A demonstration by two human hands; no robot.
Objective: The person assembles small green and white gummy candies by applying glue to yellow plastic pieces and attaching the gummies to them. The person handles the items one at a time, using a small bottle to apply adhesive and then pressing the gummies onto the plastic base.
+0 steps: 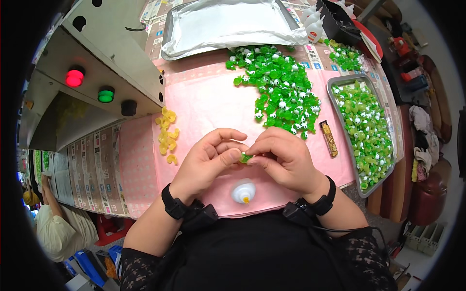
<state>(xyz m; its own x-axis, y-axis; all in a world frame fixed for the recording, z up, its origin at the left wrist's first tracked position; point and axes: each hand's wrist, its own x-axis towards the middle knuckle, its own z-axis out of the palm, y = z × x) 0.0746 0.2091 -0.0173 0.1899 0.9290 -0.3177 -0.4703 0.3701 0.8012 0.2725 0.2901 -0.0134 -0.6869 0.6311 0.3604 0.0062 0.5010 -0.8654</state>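
Note:
Over the pink sheet my left hand (206, 157) and my right hand (287, 157) meet fingertip to fingertip. Both pinch a small green plastic piece (245, 157), mostly covered by the fingers. Close below them stands a white squeeze bottle (243, 190) with a yellow tip, between my wrists. Beyond my right hand spreads a pile of green plastic pieces (281, 87) with white eye-like balls on them. A short row of yellow curved pieces (168, 135) lies to the left of my left hand.
On the right is a metal tray (363, 190) full of green and yellow pieces, with a small brown-gold packet (329, 139) beside it. A paper-lined tray (233, 26) lies at the back, near white bottles (314, 29). A metal machine (116, 53) with lit buttons stands left.

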